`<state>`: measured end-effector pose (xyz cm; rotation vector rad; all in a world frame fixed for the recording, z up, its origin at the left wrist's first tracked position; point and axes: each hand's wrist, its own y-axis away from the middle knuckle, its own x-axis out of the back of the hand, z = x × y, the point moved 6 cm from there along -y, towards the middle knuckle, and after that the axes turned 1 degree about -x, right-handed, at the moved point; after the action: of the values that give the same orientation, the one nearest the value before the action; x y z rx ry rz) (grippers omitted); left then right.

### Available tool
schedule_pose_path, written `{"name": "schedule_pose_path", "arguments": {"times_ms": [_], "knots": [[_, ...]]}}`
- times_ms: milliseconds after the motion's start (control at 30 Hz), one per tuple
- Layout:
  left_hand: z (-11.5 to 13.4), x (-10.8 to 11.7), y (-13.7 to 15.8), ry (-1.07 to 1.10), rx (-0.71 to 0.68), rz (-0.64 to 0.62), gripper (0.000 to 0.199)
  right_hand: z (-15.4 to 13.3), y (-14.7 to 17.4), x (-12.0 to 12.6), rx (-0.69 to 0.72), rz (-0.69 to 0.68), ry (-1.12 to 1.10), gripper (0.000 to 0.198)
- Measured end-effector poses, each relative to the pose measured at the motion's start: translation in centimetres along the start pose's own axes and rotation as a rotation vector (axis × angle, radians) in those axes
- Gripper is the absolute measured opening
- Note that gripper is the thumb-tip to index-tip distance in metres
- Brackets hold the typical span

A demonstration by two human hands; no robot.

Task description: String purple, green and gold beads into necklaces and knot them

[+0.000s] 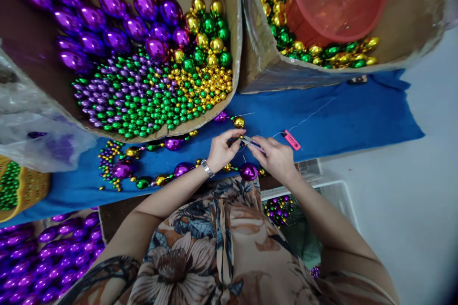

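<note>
My left hand [224,148], with a metal-banded watch on its wrist, is closed in a pinch on the end of a bead string, beside a small gold bead. My right hand [277,156] is closed around small thread snips [253,144], their silver blades pointing at the left fingertips. The bead string [172,143] loops leftward over the blue cloth, with large purple, gold and green beads between smaller ones. One of its purple beads [248,171] lies just below my hands. A gold bead [238,122] sits above the left fingertips, a thin thread or needle beside it.
A cardboard box [234,57] of loose beads stands behind my hands. A second box [261,69] holds beads and a red bucket [338,28]. A pink tag [292,140] with thread lies right. A yellow basket [34,186] stands left; a white bin [345,200] is below.
</note>
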<state>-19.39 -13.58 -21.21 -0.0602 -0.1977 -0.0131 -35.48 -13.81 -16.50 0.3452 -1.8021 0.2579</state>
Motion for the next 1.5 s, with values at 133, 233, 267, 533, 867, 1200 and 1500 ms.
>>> {"name": "schedule_pose_path", "arguments": {"times_ms": [133,233,267,533,867,1200,1500], "knots": [[-0.2,0.1,0.0,-0.012,-0.001,0.006,0.032,0.1,0.0,0.0,-0.007,-0.004,0.004,0.046],[-0.2,0.1,0.0,-0.033,-0.004,0.009,0.032,0.1,-0.1,0.0,-0.023,-0.021,0.007,0.046],[-0.2,0.1,0.0,-0.042,-0.006,0.01,0.032,0.1,-0.1,0.0,-0.027,-0.03,0.003,0.045],[-0.1,0.1,0.0,-0.09,-0.03,0.015,0.032,0.4,-0.2,-0.3,-0.052,-0.073,-0.055,0.043],[0.2,0.2,0.0,-0.172,-0.06,0.007,0.033,0.3,-0.5,0.1,-0.048,-0.085,0.005,0.044],[-0.6,-0.1,-0.4,0.259,0.157,0.014,0.028,1.0,-0.2,0.3,-0.023,0.085,-0.093,0.045],[-1.4,-0.4,-0.3,0.622,0.337,0.011,0.037,1.4,-0.4,-1.1,0.012,0.165,-0.111,0.042]]}}
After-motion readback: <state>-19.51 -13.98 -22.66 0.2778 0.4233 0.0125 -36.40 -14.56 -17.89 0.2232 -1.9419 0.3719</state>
